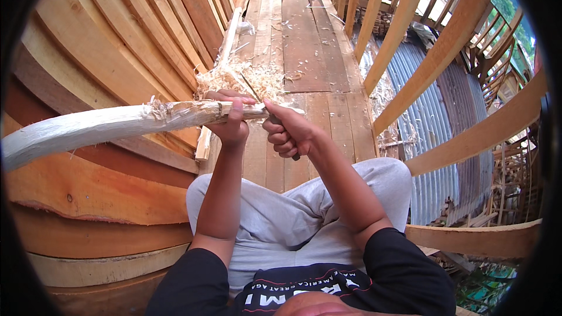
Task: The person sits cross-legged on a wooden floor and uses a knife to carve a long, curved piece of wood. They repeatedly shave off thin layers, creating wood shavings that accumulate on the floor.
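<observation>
A long, pale, peeled wooden pole (99, 127) reaches from the left edge to in front of me, its rough end above the floor. My left hand (232, 124) is wrapped around it near that end, thumb on top. In my closed right hand (288, 131) is a knife, its dark handle showing below the fist. The thin knife blade (250, 86) points up and to the left, meeting the far side of the pole's end. Curled wood shavings (257, 76) lie heaped on the floor just beyond both hands.
I sit cross-legged on a plank floor (310, 41) scattered with shavings. Upright wooden boards (88, 41) line my left. A slatted wooden railing (436, 55) runs along my right, with corrugated metal sheets (427, 140) below it. A narrow wooden strip (203, 143) lies by the boards.
</observation>
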A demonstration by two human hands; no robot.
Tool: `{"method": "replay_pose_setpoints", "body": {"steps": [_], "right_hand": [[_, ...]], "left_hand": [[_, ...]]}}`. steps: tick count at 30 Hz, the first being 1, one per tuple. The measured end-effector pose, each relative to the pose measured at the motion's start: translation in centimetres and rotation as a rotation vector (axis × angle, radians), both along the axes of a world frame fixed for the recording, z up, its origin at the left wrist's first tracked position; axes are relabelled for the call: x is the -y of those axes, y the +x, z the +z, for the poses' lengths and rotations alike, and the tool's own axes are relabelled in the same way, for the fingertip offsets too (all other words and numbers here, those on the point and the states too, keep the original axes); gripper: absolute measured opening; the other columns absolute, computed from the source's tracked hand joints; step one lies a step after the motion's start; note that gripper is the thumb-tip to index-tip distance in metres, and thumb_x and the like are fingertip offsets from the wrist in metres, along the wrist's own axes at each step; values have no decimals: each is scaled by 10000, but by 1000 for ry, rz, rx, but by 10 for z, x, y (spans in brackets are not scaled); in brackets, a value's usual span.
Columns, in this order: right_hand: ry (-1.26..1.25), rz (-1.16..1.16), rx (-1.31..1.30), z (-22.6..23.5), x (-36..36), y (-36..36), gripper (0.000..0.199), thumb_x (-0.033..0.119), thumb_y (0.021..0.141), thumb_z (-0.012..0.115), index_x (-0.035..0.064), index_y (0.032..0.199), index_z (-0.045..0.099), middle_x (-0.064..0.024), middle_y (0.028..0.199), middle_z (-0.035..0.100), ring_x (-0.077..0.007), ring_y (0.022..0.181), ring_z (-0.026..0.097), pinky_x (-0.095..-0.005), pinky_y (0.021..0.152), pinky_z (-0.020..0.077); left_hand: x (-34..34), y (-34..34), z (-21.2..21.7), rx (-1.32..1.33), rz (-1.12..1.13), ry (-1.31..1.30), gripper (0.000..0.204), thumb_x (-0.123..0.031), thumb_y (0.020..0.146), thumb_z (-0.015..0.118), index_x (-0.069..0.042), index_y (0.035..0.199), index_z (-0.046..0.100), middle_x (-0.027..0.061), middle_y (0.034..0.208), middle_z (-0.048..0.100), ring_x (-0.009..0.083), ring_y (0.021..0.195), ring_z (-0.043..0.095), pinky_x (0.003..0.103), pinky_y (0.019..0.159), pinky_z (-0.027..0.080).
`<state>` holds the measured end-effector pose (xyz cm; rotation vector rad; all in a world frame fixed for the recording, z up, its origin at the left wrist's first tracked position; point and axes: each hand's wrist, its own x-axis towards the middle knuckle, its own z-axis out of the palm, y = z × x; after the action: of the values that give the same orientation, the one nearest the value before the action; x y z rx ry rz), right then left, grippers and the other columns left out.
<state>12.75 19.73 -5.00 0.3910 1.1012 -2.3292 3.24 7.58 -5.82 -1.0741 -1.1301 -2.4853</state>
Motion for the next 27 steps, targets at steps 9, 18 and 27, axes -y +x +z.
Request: {"method": "replay_pose_setpoints", "body": {"steps": [9, 18, 27], "right_hand": [[877, -374, -163, 4, 27, -3, 619, 621, 963, 361, 170, 547, 277, 52, 465, 249, -66, 366, 183, -266, 346, 115], [-19, -10, -3, 6, 6, 7, 583, 604, 966, 341, 189, 569, 246, 82, 482, 181, -58, 377, 139, -255, 343, 91], [689, -306, -62, 14, 30, 5, 584, 607, 956, 393, 163, 579, 345, 64, 457, 275, -69, 353, 215, -265, 321, 156]], "left_hand": [[0, 0, -3, 42, 0, 54, 173, -53, 797, 607, -47, 851, 442, 151, 721, 599, 202, 620, 622, 346, 629, 562], [-2, 7, 8, 49, 92, -7, 167, -111, 801, 595, -51, 790, 440, 115, 719, 527, 191, 591, 589, 348, 549, 562], [-2, 1, -5, 10, 95, 44, 178, -14, 785, 584, -18, 881, 434, 111, 729, 525, 208, 580, 621, 340, 581, 575]]}}
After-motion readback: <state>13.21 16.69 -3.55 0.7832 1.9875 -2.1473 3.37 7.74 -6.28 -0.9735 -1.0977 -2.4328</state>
